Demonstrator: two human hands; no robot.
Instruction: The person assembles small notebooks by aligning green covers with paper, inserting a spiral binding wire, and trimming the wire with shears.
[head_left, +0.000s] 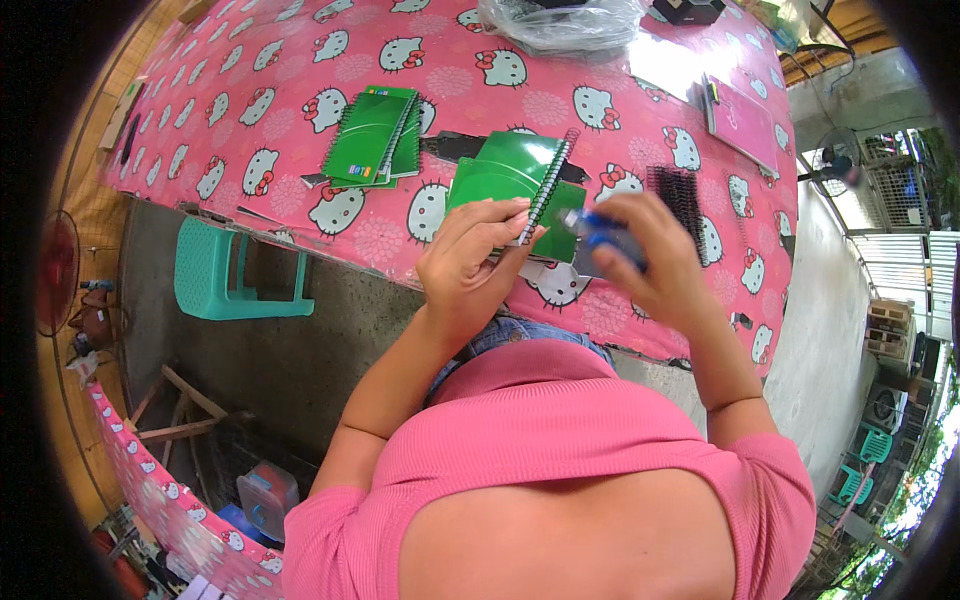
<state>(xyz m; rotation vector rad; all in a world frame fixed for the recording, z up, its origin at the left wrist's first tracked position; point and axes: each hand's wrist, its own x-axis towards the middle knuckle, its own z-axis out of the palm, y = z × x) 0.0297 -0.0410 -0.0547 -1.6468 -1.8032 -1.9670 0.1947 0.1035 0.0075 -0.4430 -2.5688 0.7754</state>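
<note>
Pink cartoon-cat tablecloth [300, 60] under green spiral notebooks [372, 137], concrete floor [300, 350] below.

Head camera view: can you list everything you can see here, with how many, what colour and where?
table: one, covered in a pink cartoon-cat cloth, across the top
held spiral notebook: one, green, at the table's near edge under the left hand
notebook stack: one small pile, green, left of the held one
binding coils: one bundle, black, right of the hands
flat book: one, pink, far right of the table
plastic bag: one, clear, at the far edge
stool: one, teal plastic, on the floor at left
fan: one, standing at right
left hand: on the notebook's spiral edge
right hand: gripping a blue-handled tool at the spiral
</note>
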